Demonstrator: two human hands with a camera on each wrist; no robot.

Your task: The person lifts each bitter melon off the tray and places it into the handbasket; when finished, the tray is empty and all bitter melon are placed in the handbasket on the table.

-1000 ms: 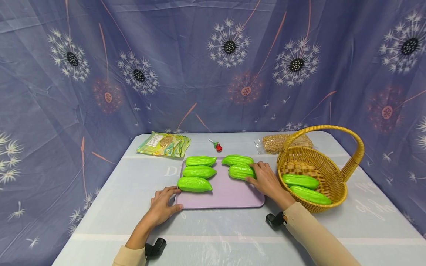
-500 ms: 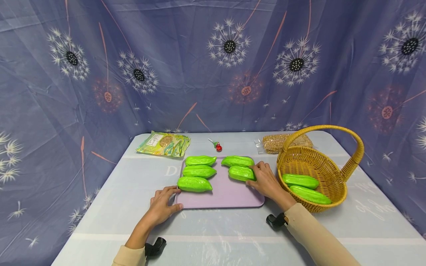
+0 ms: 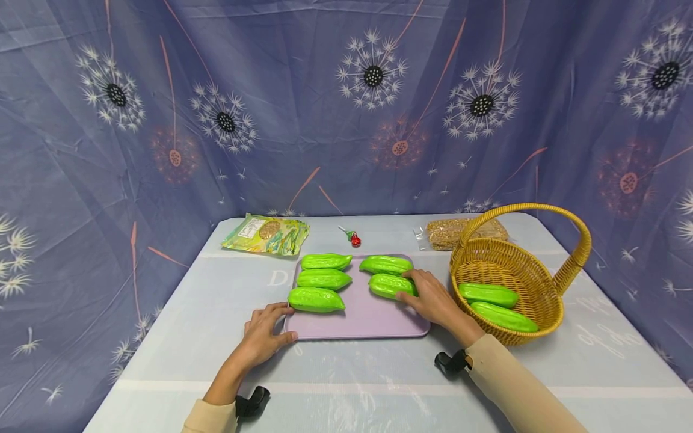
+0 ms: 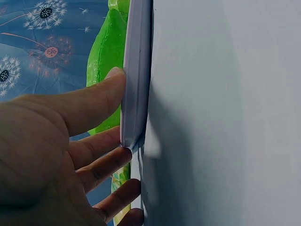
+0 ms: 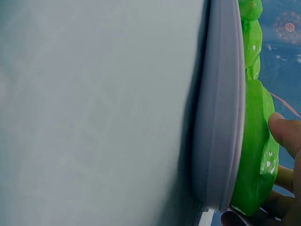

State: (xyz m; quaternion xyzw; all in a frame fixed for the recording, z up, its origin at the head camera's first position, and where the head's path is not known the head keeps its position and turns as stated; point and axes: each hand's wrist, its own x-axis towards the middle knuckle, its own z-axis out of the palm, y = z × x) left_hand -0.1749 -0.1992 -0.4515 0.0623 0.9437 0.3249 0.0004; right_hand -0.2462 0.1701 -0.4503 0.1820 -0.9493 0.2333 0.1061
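On tray (image 3: 373,322), right hand (image 3: 433,299) grips gourd (image 3: 390,285), left hand (image 3: 262,335) holds corner

pale "d" on tablecloth (image 3: 233,282) (rest hidden)
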